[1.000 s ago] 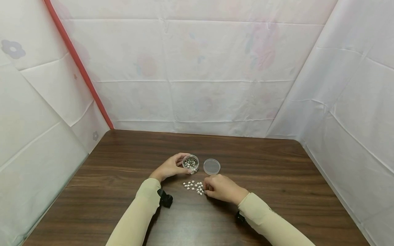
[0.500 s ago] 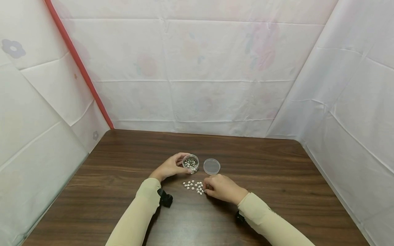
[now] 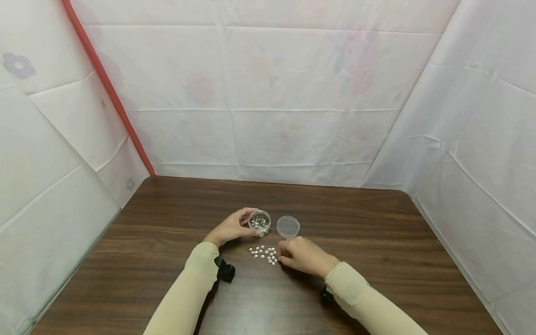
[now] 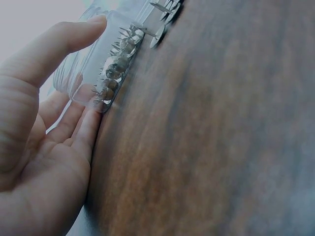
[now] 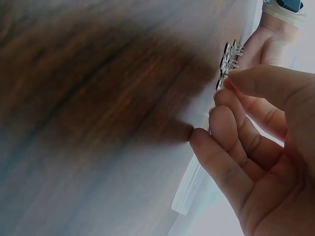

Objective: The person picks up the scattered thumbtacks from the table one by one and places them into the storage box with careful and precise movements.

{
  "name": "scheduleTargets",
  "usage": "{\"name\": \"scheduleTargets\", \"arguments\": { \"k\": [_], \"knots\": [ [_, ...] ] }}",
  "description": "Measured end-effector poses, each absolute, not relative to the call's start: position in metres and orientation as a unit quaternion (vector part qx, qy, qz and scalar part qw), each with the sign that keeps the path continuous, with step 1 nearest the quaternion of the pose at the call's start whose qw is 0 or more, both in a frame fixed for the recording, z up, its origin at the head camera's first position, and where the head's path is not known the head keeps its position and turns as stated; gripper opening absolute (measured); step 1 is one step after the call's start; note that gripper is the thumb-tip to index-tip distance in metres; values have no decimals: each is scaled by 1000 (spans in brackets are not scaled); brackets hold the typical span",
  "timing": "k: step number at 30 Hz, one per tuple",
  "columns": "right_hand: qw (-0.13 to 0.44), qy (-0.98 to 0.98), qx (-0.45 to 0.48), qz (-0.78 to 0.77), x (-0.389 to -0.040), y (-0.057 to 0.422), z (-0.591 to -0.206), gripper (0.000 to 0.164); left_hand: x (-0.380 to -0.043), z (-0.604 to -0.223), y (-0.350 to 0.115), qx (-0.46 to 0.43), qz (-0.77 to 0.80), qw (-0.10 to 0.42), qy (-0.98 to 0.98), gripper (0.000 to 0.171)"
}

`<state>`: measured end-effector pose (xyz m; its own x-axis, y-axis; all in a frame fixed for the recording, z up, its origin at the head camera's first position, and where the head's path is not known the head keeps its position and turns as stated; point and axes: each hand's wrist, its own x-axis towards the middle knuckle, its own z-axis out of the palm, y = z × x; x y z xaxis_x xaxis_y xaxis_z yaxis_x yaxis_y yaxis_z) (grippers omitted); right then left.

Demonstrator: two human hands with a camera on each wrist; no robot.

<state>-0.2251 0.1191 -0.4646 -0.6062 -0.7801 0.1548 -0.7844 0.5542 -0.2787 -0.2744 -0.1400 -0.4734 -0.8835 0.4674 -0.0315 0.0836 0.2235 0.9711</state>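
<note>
A clear round plastic tub [image 3: 265, 229] full of silver thumbtacks [image 3: 259, 222] stands on the table, its top uncovered. My left hand [image 3: 231, 229] holds it from the left, thumb at the near side and fingers behind; the left wrist view shows the thumb [image 4: 74, 37] on its wall, with tacks inside along the bottom. Loose thumbtacks [image 3: 262, 251] lie scattered in front of the tub, points up. At their right edge is my right hand [image 3: 303, 256]. In the right wrist view, its thumb and forefinger pinch at a thumbtack [image 5: 219, 84], mostly hidden by the fingertips.
A clear round lid [image 3: 288, 226] lies flat to the right of the tub, just beyond my right hand. The brown wooden table [image 3: 356, 223] is bounded by white cloth walls [image 3: 268, 93] at the back and sides.
My right thumb has shifted slightly up toward the forefinger beside the loose thumbtacks. The left hand, tub and lid have stayed in place.
</note>
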Motion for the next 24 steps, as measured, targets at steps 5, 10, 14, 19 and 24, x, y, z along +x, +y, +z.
{"name": "scheduleTargets", "arguments": {
  "k": [5, 10, 14, 19, 24],
  "knots": [
    [6, -877, 444, 182, -226, 120, -465, 7, -275, -474, -140, 176, 594, 162, 768, 74],
    [-9, -878, 436, 199, -228, 121, -463, 5, -275, -474, -140, 178, 595, 165, 766, 74],
    [-15, -880, 428, 205, -229, 121, -462, 4, -276, -475, -140, 179, 597, 164, 765, 74],
    [-16, -884, 418, 207, -232, 120, -460, 4, -276, -474, -140, 174, 594, 163, 768, 73],
    [-3, -890, 400, 218, -235, 121, -457, 6, -275, -474, -140, 173, 593, 161, 770, 73]
  ]
}}
